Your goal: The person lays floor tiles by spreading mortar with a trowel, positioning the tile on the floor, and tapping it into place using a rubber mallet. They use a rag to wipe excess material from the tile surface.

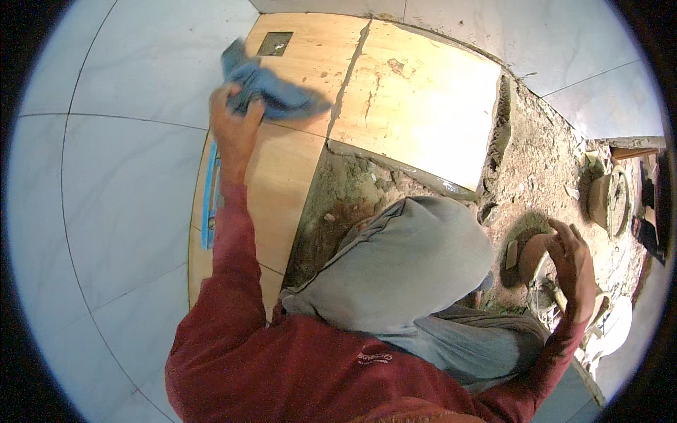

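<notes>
My left hand (236,123) grips a crumpled blue cloth (282,99) on a light wood-look floor tile (296,39), near a small dark square opening (275,44). A blue straight tool (209,218), probably a level, lies beside my left forearm, partly hidden by it. Dark smears and gaps show between the tiles. My right hand (572,261) is raised at the right with loosely bent fingers apart and nothing visible in them, over a round brownish container (532,254) with pale material, partly hidden by that hand.
Pale marbled tiles (120,183) form the surfaces at left and back. Rough grey bedding (529,134) with debris runs down the right and under my bent grey-clad legs (395,261). A second bucket (601,201) and dark objects (645,233) stand at the far right.
</notes>
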Demonstrator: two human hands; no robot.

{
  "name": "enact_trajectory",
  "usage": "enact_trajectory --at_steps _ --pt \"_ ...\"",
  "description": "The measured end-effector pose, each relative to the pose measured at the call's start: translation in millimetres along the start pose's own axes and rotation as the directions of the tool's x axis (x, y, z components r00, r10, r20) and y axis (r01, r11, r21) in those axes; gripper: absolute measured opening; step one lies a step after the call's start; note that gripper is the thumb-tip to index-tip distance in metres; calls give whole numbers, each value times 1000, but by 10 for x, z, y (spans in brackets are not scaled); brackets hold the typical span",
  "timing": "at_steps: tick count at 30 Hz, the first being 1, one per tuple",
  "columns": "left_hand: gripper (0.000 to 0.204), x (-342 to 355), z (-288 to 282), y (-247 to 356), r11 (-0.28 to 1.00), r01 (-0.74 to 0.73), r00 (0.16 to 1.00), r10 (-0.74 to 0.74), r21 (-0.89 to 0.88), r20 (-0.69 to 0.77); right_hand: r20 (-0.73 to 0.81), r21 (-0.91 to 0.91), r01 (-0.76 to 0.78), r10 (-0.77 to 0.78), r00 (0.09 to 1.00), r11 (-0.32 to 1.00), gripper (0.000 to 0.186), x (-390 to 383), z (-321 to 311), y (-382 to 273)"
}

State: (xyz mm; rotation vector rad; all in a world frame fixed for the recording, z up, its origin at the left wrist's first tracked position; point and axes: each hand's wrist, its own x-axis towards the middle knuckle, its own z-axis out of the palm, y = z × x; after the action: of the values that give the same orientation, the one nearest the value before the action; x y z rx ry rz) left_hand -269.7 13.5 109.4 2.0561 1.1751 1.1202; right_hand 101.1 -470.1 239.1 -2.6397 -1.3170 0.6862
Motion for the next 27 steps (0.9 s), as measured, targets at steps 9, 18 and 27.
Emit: enact_trajectory --at_steps 9,18,27 --pt "52 1664 2650 -478 864 -463 852 373 198 367 162 262 -323 288 944 910 37 -110 256 -380" --pt "89 1551 3509 -774 757 -438 733 -11 484 680 114 132 -271 257 960 953 35 -271 696 349" --pt "44 969 2590 -643 744 -598 693 293 299 658 113 328 -374 357 927 867 37 -197 519 114"
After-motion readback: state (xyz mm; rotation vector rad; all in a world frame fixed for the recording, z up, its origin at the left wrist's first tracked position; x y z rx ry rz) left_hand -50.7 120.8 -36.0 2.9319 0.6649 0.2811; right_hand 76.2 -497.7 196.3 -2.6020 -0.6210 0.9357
